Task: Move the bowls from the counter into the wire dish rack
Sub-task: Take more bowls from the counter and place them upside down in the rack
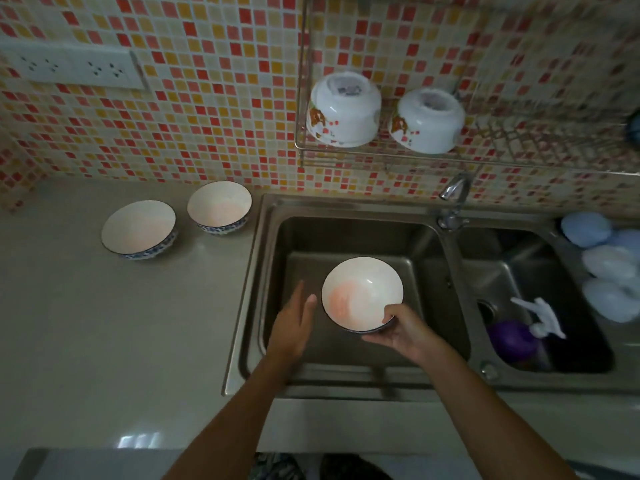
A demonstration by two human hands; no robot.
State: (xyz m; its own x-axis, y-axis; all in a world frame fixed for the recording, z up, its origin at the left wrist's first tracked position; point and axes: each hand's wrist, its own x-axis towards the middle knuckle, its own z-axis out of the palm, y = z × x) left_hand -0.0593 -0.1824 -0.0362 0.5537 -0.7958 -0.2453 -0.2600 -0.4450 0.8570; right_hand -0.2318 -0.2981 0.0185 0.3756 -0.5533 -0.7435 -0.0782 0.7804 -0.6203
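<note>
My right hand (403, 329) grips a white bowl with a dark blue rim (362, 289) by its near edge, holding it upright over the left sink basin. Just left of that bowl, my left hand (294, 322) is open with fingers apart, not touching it. Two more blue-patterned bowls (138, 228) (219, 206) stand upright on the counter left of the sink. The wire dish rack (540, 157) hangs on the tiled wall above the sink. Two white flowered bowls (343, 109) (427, 121) rest upside down in its left part.
A double steel sink (256, 271) fills the middle; its tap (453, 195) rises at the back between basins. The right basin holds a purple object (510, 339) and a white cloth (543, 315). Pale blue scrubbers (606, 261) lie at the right. A socket strip (69, 65) sits on the wall.
</note>
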